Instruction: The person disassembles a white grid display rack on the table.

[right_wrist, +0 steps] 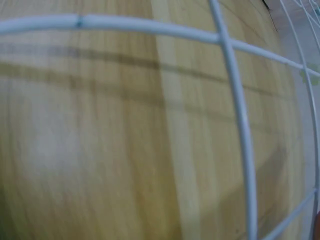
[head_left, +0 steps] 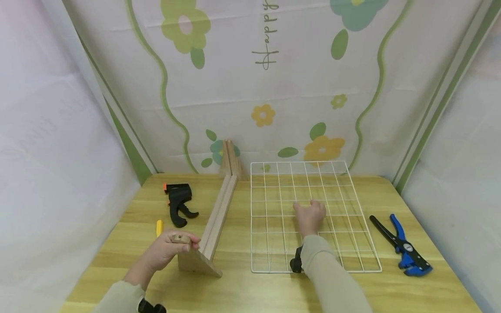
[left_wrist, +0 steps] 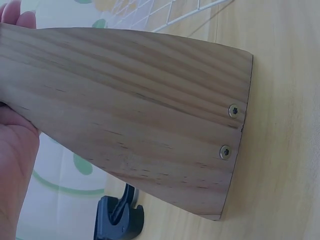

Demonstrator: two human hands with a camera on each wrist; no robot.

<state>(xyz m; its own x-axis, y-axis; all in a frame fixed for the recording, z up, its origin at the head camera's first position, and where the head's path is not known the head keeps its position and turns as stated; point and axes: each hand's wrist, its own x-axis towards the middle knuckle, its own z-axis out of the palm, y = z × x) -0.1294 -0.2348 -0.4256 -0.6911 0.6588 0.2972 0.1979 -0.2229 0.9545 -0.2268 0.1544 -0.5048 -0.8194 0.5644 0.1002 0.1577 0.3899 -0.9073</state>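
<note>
My left hand (head_left: 170,250) grips the narrow top of the near end board (head_left: 197,264) of a wooden stand. Two screw heads show low on that board (left_wrist: 135,110) in the left wrist view. A pair of rails (head_left: 221,215) joins it to a far end board (head_left: 234,161) by the back cloth. With curled fingers, my right hand (head_left: 310,217) holds a white wire grid panel (head_left: 274,272) near its middle. In the right wrist view the grid's wires (right_wrist: 241,110) stand off the tabletop, throwing shadows onto it; the fingers are almost wholly out of that view.
Left of the stand lies a black clamp (head_left: 179,204) with orange tips, with a yellow-handled thing (head_left: 159,228) nearer me. A blue and black wire stripper (head_left: 407,248) lies right of the grid. Patterned cloth (head_left: 235,95) rises behind the wooden table (head_left: 235,291), and white cloth flanks both sides.
</note>
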